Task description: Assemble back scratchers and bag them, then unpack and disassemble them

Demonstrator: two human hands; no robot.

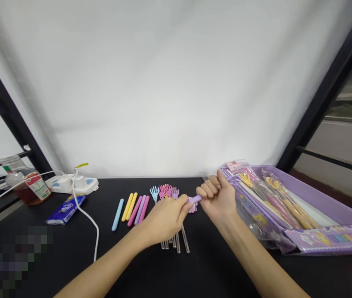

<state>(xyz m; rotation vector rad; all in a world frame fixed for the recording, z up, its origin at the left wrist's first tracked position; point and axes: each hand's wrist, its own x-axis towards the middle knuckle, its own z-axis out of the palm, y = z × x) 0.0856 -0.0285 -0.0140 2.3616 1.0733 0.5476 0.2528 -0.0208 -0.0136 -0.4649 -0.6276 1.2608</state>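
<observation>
Both hands meet over the middle of the black table. My left hand pinches one end of a small purple sleeve. My right hand is a fist closed round its other end. A small pink hand-shaped piece hangs just under the sleeve. Below my left hand lie several metal rods whose tops carry little plastic hands in blue, pink and purple. Left of them lie several loose coloured sleeves, blue, yellow, pink and purple.
A purple tray of packaged toys stands at the right. At the left are a bottle of brown liquid, a white power strip with a cable, and a blue tissue pack. A white backdrop stands behind.
</observation>
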